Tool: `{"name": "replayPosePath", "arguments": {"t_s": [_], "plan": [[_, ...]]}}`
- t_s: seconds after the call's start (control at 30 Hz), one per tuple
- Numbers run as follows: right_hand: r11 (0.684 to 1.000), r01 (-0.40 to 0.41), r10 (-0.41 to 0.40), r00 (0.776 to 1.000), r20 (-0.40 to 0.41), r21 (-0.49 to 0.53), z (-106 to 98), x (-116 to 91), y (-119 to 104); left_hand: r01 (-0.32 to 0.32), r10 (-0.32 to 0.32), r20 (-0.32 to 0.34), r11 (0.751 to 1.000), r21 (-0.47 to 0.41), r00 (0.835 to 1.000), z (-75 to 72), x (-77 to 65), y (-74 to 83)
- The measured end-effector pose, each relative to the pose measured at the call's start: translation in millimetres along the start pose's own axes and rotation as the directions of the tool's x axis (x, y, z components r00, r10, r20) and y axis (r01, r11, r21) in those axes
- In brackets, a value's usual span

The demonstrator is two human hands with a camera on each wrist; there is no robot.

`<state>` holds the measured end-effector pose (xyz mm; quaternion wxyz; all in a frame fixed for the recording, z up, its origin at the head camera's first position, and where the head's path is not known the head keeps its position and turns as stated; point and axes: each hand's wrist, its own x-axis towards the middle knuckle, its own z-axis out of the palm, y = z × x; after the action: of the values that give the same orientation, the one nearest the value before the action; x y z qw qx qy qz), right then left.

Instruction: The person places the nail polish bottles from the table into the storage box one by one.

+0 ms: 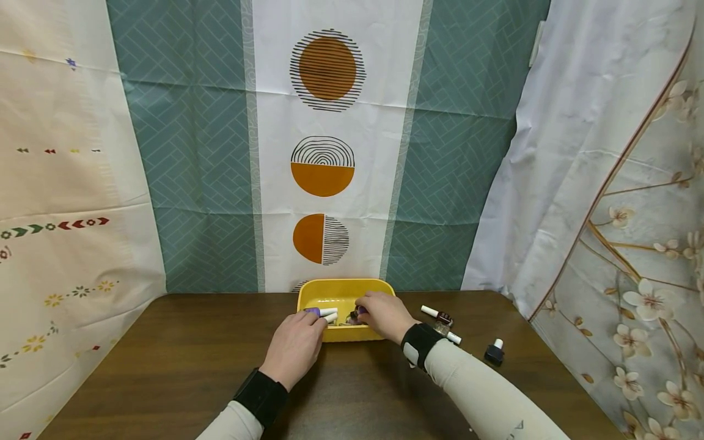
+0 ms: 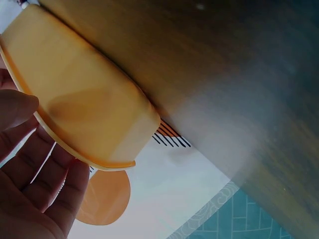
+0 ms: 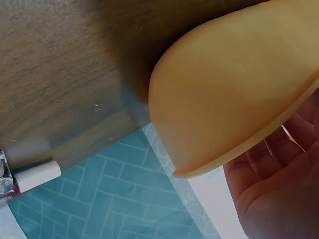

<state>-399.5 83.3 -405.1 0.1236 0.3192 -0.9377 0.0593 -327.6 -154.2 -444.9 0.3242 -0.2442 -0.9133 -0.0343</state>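
A yellow basket [image 1: 350, 333] stands at the table's far edge with several small bottles in it. My left hand [image 1: 294, 345] reaches over its near left rim, fingers bent; whether it holds a bottle I cannot tell. Close by its fingertips lie a purple nail polish bottle [image 1: 313, 311] with a white cap and a second white cap [image 1: 330, 318]. My right hand [image 1: 386, 315] reaches over the right side and pinches a dark purple nail polish bottle [image 1: 361, 310], mostly covered by the fingers. Both wrist views show the basket's outer wall [image 2: 99, 104], with the bottles hidden.
To the right of the basket on the brown table [image 1: 220, 354] lie a dark red nail polish bottle [image 1: 444, 318] and a clear glittery one [image 1: 442, 329], both white-capped. Farther right is a black bottle [image 1: 494, 354]. A patterned curtain [image 1: 324, 183] hangs right behind the table.
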Motion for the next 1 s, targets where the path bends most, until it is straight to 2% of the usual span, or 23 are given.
{"name": "replayPosePath", "arguments": {"t_s": [0.27, 0.57, 1.0], "plan": [[0.999, -0.044, 0.043, 0.998, 0.043, 0.014, 0.9, 3.2, -0.4, 0.003, -0.003, 0.001, 1.000, -0.005, 1.000, -0.8, 0.2, 0.8], [0.998, -0.056, 0.054, 0.997, 0.051, 0.038, -0.1, 3.9, -0.3, -0.012, 0.012, -0.023, 1.000, 0.000, 1.000, -0.8, 0.0, 1.0], [0.995, -0.095, 0.092, 0.989, 0.118, 0.023, -0.3, 10.1, 1.6, 0.007, -0.007, 0.000, 1.000, 0.008, 1.000, -0.7, -0.2, 1.3]]}}
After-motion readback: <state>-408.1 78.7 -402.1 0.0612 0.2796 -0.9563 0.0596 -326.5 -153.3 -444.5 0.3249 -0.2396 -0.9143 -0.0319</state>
